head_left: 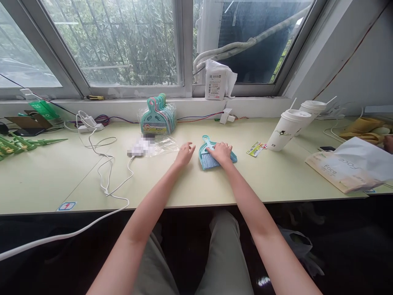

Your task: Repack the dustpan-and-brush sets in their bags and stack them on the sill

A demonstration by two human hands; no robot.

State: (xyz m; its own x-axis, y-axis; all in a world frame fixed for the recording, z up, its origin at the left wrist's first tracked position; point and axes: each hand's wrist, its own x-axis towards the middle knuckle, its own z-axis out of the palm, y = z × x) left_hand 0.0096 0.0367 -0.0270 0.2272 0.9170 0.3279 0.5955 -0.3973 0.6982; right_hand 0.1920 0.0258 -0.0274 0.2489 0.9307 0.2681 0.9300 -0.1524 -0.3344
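Observation:
A teal dustpan and brush set (210, 160) with blue bristles lies on the pale yellow-green table (184, 188), its handle pointing away from me. My right hand (222, 152) rests on top of it, fingers apart and thumb over the teal part. Left of the set, my left hand (185, 153) is at the table with loosely bent fingers and nothing in it. Beside that hand lies a clear plastic wrapper (166, 145). Behind it, against the wall, stands a row of several wrapped dustpan sets (156, 119). A small colourful card (256, 149) lies right of my right hand.
Two white lidded cups (285, 130) with straws stand at the right, near a tissue pack (350, 168). A white cable (107, 180) winds across the left side. A green-labelled bottle (43, 107) and a green plant (24, 144) are far left. A white package (216, 82) sits on the sill.

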